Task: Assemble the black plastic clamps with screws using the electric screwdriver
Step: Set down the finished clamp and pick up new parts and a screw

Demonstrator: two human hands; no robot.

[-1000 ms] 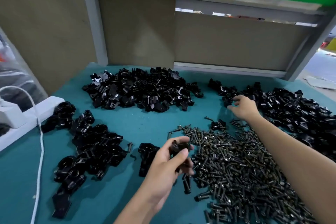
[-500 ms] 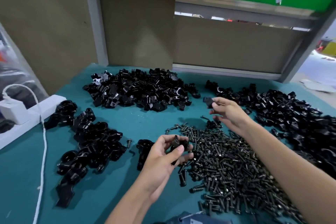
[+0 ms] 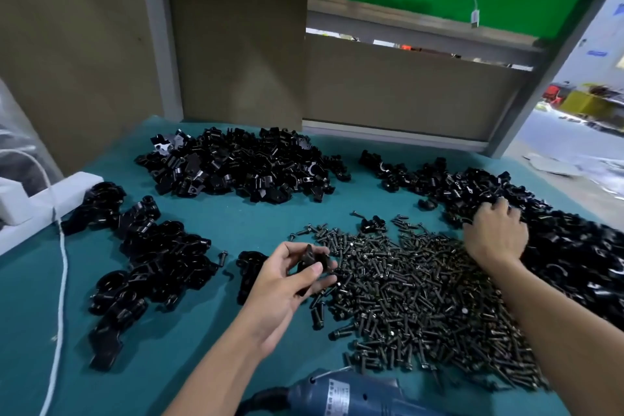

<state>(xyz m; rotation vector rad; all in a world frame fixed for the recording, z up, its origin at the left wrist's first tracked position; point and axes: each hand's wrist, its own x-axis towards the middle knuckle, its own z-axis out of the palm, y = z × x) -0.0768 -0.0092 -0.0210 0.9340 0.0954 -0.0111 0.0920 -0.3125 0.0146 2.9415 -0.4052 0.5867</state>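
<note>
Your left hand [image 3: 290, 284] pinches one black clamp piece [image 3: 312, 262] between thumb and fingertips, palm turned up, at the left fringe of the screw pile [image 3: 422, 300]. Your right hand [image 3: 494, 236] lies palm down on the right clamp heap [image 3: 557, 233], with its fingers curled down into the parts. Whether they have closed on a piece cannot be told, since the fingertips are buried among the black plastic.

The screw pile spreads over the middle of the bench [image 3: 219, 223] and runs toward its near right corner. A lone clamp part [image 3: 373, 224] sits at the far fringe of the screws. The right clamp heap stretches along the right edge, touching the screws beside your right wrist. A far clamp heap [image 3: 236, 165] lies against the far edge, well apart from both hands. A left clamp heap [image 3: 152, 263] runs down the left side toward the near edge, and a small clamp cluster [image 3: 248, 272] rests just beside your left palm.

The electric screwdriver [image 3: 354, 395], blue-bodied, lies at the near edge between your forearms, touched by neither hand. At the left edge sits a white power strip [image 3: 40, 203], and a white cord [image 3: 60, 280] trails from it down toward the near left corner.
</note>
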